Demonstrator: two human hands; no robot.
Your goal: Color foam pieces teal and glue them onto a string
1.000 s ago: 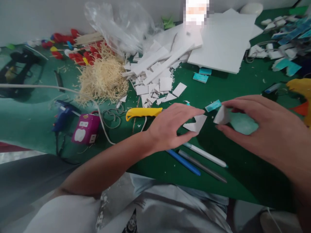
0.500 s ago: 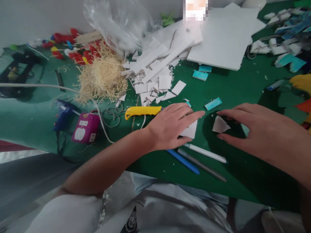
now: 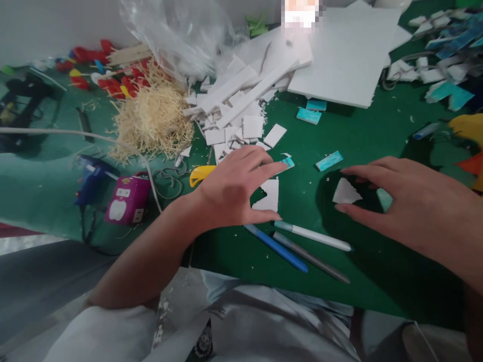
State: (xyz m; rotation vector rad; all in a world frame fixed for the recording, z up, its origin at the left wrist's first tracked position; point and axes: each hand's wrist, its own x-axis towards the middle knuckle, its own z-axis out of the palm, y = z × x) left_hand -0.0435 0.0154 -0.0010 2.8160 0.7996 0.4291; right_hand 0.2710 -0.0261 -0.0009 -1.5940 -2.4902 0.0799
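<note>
My left hand is spread above the table, fingers and thumb apart, over a white foam board piece with one jagged edge. Part of that piece is hidden under the hand. Its index fingertip is near a small blue-coloured strip. A smaller, roughly triangular white foam board piece sits between the thumb and fingers of my right hand. Under the left hand and wrist, a yellow utility knife is partly covered. Closer to me lie a white marker, a blue pen and a grey pen.
White foam scraps and large white sheets lie at the back. A straw heap, a purple box and a blue glue gun are left. Blue-coloured strips lie ahead, and a white cable crosses the left side.
My left hand has moved left and opened wider, and the white piece under it has shifted left too. The right hand and its foam piece have moved only slightly.
</note>
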